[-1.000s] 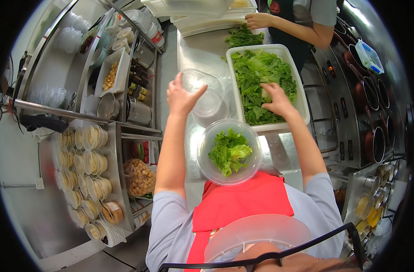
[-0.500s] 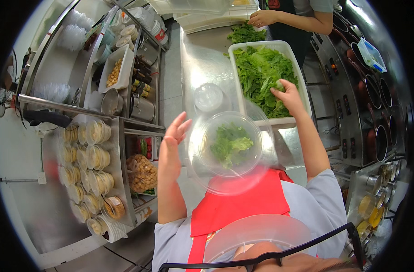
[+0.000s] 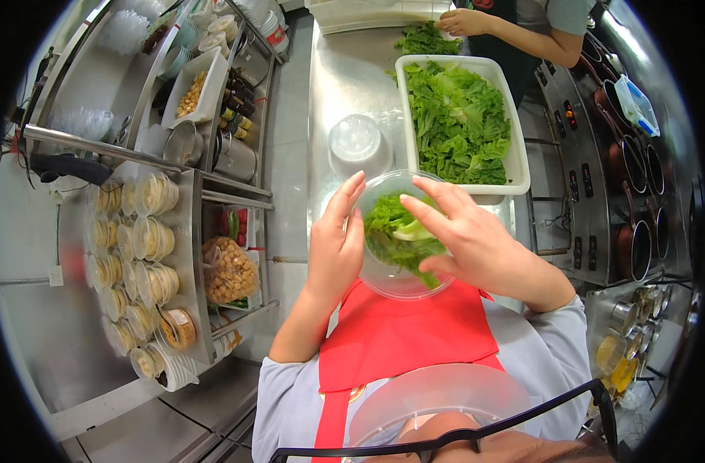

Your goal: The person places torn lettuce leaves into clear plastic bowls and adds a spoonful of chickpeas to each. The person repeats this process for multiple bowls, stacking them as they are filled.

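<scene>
Left hand (image 3: 333, 247): fingers open beside the clear bowl (image 3: 389, 279).
Right hand (image 3: 476, 239): fingers spread loosely over lettuce (image 3: 391, 220).
Lettuce: in the bowl, near end of the counter (image 3: 329, 85).
Spill risk: a nudge could tip the bowl.

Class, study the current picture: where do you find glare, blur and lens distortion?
In the head view, light glares off the steel table; in the head view, the lettuce in the clear bowl looks slightly smeared, perhaps from motion; the head view's fisheye image curves into black corners.

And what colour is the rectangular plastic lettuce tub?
The rectangular plastic tub is white, in head view.
</scene>
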A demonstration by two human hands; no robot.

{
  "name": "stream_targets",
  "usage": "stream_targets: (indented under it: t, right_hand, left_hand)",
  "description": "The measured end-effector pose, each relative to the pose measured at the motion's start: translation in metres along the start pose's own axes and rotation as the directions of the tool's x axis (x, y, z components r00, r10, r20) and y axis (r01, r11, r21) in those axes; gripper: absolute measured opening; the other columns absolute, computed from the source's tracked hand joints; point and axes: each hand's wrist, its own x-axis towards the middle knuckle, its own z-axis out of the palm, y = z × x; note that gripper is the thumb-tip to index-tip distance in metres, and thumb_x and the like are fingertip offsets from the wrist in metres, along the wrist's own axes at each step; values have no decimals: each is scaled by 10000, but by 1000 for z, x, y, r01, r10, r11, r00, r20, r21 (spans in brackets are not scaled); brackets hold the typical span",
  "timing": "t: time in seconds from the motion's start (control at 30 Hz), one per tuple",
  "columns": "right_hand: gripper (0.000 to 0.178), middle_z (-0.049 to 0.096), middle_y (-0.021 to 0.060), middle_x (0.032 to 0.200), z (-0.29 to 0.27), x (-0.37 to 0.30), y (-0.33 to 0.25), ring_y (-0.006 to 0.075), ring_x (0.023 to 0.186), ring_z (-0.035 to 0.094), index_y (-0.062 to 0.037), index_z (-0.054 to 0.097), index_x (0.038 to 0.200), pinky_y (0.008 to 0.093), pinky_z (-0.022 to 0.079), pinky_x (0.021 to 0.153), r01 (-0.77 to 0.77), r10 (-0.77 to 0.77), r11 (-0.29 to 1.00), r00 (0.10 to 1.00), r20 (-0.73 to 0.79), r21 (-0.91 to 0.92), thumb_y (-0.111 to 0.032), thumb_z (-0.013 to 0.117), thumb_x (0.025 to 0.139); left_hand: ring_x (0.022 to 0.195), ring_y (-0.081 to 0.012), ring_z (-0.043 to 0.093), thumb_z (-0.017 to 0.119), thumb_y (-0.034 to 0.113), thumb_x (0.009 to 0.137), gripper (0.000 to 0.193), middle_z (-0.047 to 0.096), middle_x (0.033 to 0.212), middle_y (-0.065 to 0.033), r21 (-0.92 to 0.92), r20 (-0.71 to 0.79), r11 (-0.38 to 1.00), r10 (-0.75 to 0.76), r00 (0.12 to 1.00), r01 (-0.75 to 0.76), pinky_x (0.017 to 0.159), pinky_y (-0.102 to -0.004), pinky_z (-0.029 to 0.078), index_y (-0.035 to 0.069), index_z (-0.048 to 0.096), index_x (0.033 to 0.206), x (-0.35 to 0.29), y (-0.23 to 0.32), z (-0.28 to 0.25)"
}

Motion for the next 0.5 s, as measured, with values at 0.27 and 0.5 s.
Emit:
stream_targets:
  t: [0.27, 0.5]
  right_hand:
    - [377, 652, 129, 1312, 34, 35, 3, 332, 1166, 638, -66, 683, 1207, 428, 585, 878, 79, -48, 990, 968, 247, -117, -70, 745, 834]
    - [202, 736, 101, 1080, 72, 57, 51, 291, 1025, 689, -56, 749, 1071, 404, 575, 856, 203, -203, 979, 978, -51, -5, -66, 705, 875]
  left_hand:
    - [1350, -234, 593, 449, -80, 992, 441, 670, 1367, -188, 17, -8, 1000, -17, 1000, 17, 1101, -323, 444, -39, 588, 1408, 27, -16, -12]
    - [1070, -156, 701, 490, -62, 974, 397, 758, 1185, -144, 152, -29, 985, -78, 996, 82, 940, -305, 530, -21, 665, 1328, 43, -27, -27]
